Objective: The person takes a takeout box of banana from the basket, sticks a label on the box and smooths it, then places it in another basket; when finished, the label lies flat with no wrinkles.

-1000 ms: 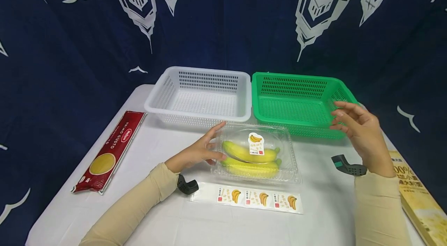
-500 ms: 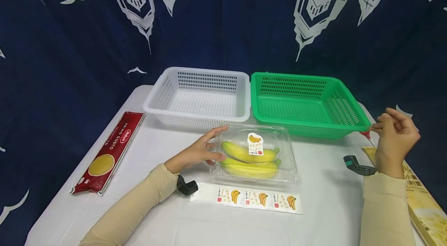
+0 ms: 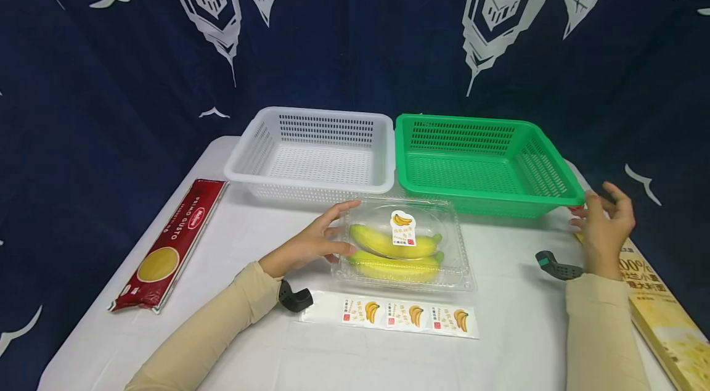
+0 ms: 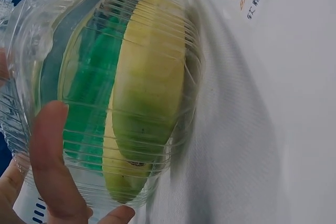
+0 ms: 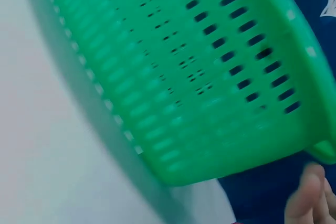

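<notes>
Two yellow bananas with green ends (image 3: 395, 266) lie inside a clear plastic clamshell box (image 3: 435, 215), whose lid bears a banana sticker (image 3: 403, 228). My left hand (image 3: 307, 246) holds the box's left end, the thumb towards the front and the index finger along the far corner. In the left wrist view the thumb (image 4: 52, 156) presses the ribbed clear wall. At the right front corner of the green basket (image 3: 493, 193) is my right hand (image 3: 607, 230), its fingers loosely bent, with no held thing visible. Beside those fingers a small red item (image 3: 577, 212) shows, mostly hidden.
A white basket (image 3: 310, 181) stands left of the green one, behind the box. In front lies a strip of banana stickers (image 3: 410, 315). A red spaghetti packet (image 3: 172, 243) lies at the left, a yellow package (image 3: 665, 323) along the right edge of the white table (image 3: 344, 366).
My right hand has moved right from over the green basket's corner, past its edge, then slightly back and lower. The left hand and the clamshell box stay in place.
</notes>
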`<state>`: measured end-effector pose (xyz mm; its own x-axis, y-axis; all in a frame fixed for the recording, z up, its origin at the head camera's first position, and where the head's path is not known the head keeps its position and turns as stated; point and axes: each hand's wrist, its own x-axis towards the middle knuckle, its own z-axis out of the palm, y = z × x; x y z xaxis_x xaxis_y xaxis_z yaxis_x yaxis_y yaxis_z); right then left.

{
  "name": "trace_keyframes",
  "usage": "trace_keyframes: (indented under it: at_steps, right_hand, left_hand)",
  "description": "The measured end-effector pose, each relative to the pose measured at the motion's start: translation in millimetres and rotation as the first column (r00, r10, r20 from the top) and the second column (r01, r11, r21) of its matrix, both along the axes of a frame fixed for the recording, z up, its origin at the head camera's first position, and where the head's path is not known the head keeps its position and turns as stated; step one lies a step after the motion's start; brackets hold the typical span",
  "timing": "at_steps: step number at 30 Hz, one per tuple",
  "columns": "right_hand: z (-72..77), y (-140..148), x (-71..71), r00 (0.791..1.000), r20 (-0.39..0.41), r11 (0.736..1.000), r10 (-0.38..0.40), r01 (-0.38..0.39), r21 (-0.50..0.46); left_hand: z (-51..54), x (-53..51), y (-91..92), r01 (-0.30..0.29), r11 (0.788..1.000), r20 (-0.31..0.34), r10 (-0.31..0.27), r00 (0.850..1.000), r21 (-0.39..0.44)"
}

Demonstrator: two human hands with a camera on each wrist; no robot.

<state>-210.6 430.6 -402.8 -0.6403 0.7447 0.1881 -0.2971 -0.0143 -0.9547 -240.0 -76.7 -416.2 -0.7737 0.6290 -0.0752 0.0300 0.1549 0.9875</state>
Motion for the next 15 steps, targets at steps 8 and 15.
trace_keyframes:
  at_steps: [8,15]
  right_hand:
    - [-13.0,0,-4.3,0.968,0.040,0.966,0.249,-0.245,-0.082]
    - [-16.1,-1,-6.8,0.956,-0.023,0.946,0.291,-0.291,-0.144]
  left_hand:
    - [1.4,1.5,-0.7,0.009,1.000,0.001,-0.009,1.000,-0.008]
    - [4.5,2.4,-0.1,0.022,1.000,0.017,-0.022,1.000,-0.012]
